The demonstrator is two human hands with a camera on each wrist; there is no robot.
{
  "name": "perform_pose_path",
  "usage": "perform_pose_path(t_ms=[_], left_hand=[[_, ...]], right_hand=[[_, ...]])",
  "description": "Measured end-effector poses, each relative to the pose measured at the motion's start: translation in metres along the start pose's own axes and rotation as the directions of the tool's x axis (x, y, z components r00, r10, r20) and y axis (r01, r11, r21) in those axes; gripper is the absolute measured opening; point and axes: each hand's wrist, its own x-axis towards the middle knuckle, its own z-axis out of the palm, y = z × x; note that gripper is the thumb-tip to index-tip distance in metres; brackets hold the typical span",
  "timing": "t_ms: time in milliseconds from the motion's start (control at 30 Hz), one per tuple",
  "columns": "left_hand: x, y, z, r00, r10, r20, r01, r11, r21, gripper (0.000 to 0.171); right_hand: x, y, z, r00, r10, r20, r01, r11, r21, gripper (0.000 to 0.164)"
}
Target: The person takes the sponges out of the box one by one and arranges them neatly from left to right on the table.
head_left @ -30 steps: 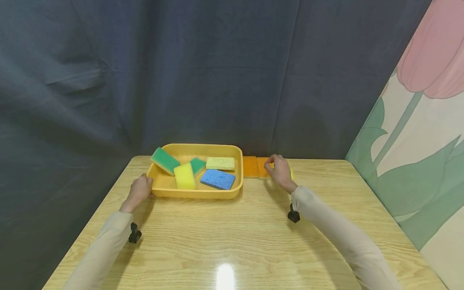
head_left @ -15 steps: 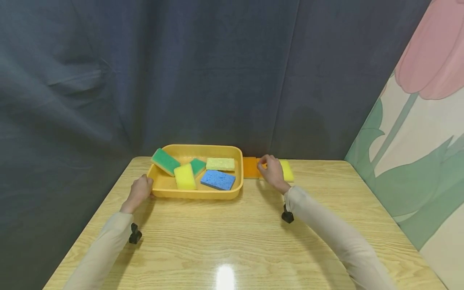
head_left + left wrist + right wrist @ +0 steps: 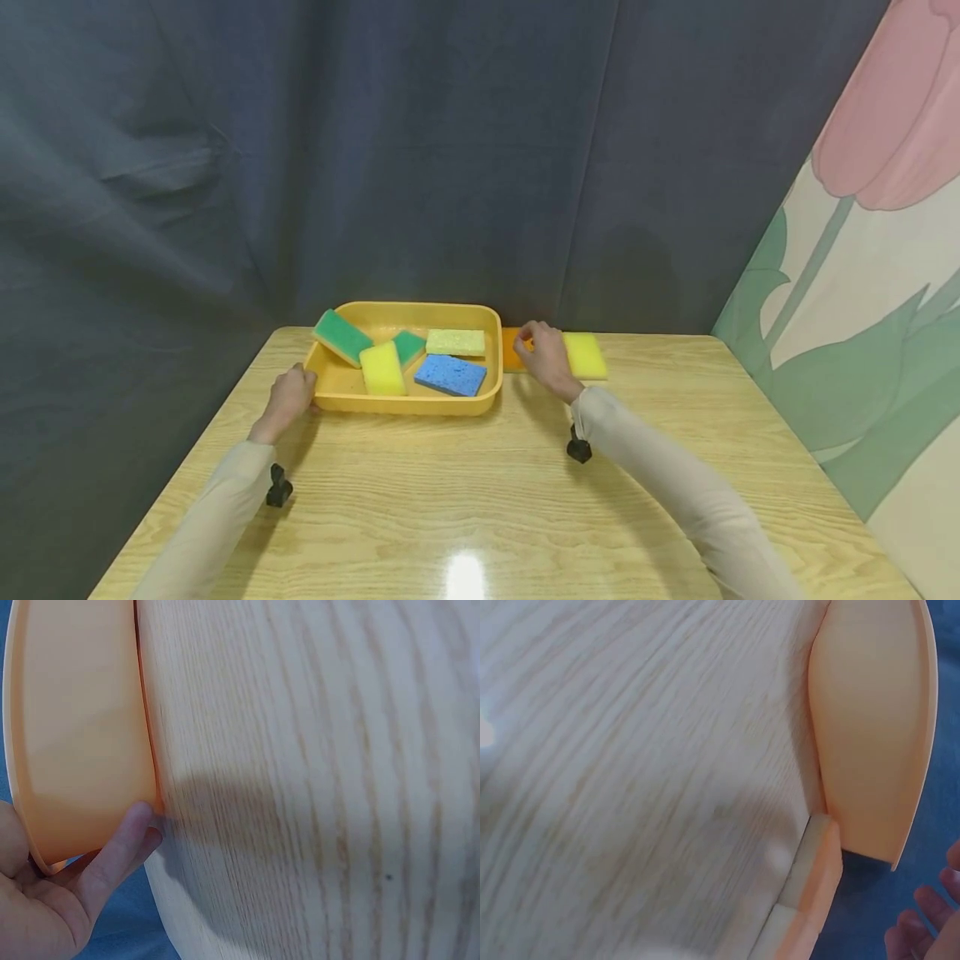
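My left hand (image 3: 288,398) grips the left front corner of a yellow plastic tub (image 3: 405,405). In the left wrist view its fingers (image 3: 112,859) lie against the tub's outer wall, low down near the tabletop. Just right of the tub, my right hand (image 3: 546,360) is over a row of sponges, thumb and forefinger curved into a ring with nothing between them. Below it an orange sponge (image 3: 512,350) shows beside the tub, and a yellow sponge (image 3: 585,357) ends the row. The right wrist view shows two orange sponges (image 3: 821,862) end to end by the tub wall.
Inside the tub lie a green-topped sponge (image 3: 342,337) leaning on the rim, a yellow sponge (image 3: 383,368), a small green one (image 3: 408,344), a pale yellow one (image 3: 456,342) and a blue one (image 3: 451,375). A dark curtain (image 3: 450,167) hangs behind the wooden table (image 3: 420,500).
My right hand has moved left along the sponge row towards the tub, uncovering the yellow sponge at the end. The left hand and tub have stayed in place.
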Motion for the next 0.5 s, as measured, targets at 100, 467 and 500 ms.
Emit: perform_pose_path(t_ms=[100,467,500], left_hand=[[0.0,0.0,0.0,1.0,0.0,-0.005,0.0,1.0,0.002,0.029],[-0.001,0.001,0.0,1.0,0.011,-0.011,-0.011,1.0,-0.002,0.027],[-0.001,0.002,0.0,1.0,0.012,-0.012,-0.012,1.0,-0.002,0.028]], right_hand=[[0.002,-0.004,0.003,1.0,-0.017,0.007,0.017,1.0,0.004,0.012],[0.006,-0.021,0.012,0.999,-0.024,0.027,0.023,1.0,0.008,0.013],[0.007,-0.023,0.013,0.999,-0.03,0.026,0.03,1.0,0.006,0.012]])
